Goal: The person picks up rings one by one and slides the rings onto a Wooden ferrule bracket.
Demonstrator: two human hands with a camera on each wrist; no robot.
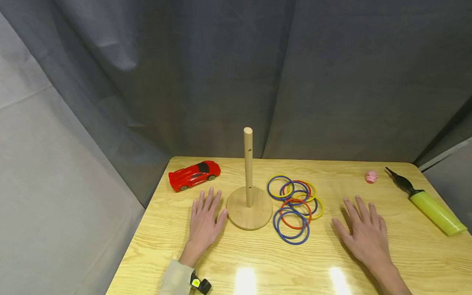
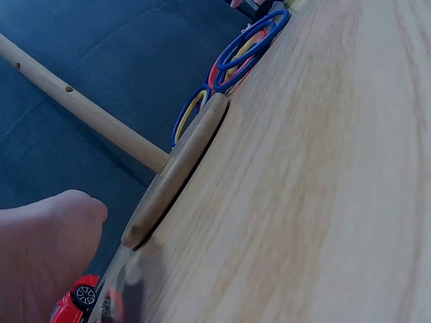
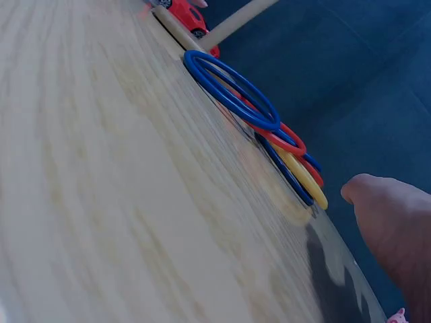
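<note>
A wooden peg stand [image 1: 248, 168] rises upright from its round base [image 1: 239, 213] near the middle of the table. Just right of it lies a loose, overlapping pile of blue, red and yellow rings [image 1: 296, 200], also visible in the right wrist view as rings [image 3: 232, 91]. My left hand [image 1: 204, 223] is left of the base, fingers spread and straight, holding nothing. Beyond its fingertips sits a red toy car [image 1: 195, 175]. To the right of the rings is my right hand [image 1: 366, 237], fingers extended and spread, also holding nothing. Each wrist view shows one thumb.
A small pink pig toy [image 1: 371, 177] is at the back right. Beside it lies a hand pump [image 1: 436, 211] with a green barrel and black nozzle, near the table's right edge. Grey curtains [image 1: 221, 82] hang behind the wooden table [image 1: 155, 246].
</note>
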